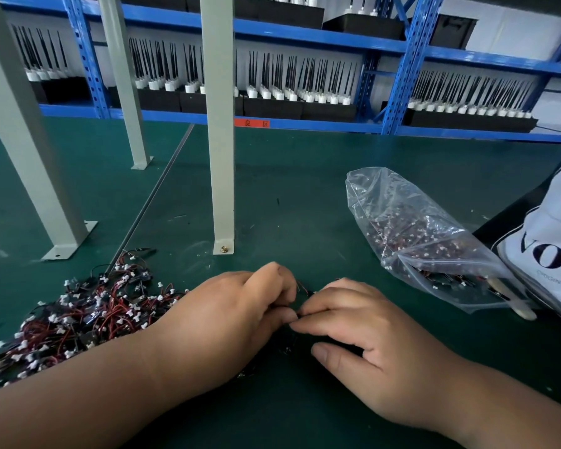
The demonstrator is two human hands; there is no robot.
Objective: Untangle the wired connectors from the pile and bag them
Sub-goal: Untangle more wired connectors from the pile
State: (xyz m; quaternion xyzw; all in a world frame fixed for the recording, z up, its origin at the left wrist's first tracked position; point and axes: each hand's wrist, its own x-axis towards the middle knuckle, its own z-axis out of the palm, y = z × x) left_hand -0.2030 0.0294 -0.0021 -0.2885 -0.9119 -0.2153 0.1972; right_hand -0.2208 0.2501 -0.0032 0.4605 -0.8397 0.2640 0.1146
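On the far left I see the pile of wired connectors (78,319) lying on the green table mat (305,196), a tangle of red and black leads with small white plugs, its near edge running under the left forearm. Just right of it the left hand (234,312) rests low on the mat with its fingers curled inward, their tips meeting those of the other hand. Between the two sets of fingertips sits one wired connector (302,290); only a short loop of red wire and a dark bit show, and both hands pinch it. A few more dark pieces lie on the mat under the hands, too hidden for me to make out. The right hand (370,335) is curled the same way, thumb tucked below. Further right, apart from the hands, a clear plastic bag (418,234) lies on its side, partly filled with connectors. Against its right end leans a white bag with black lettering (551,251). Behind all this stand grey posts (219,124) and blue shelving (402,59).
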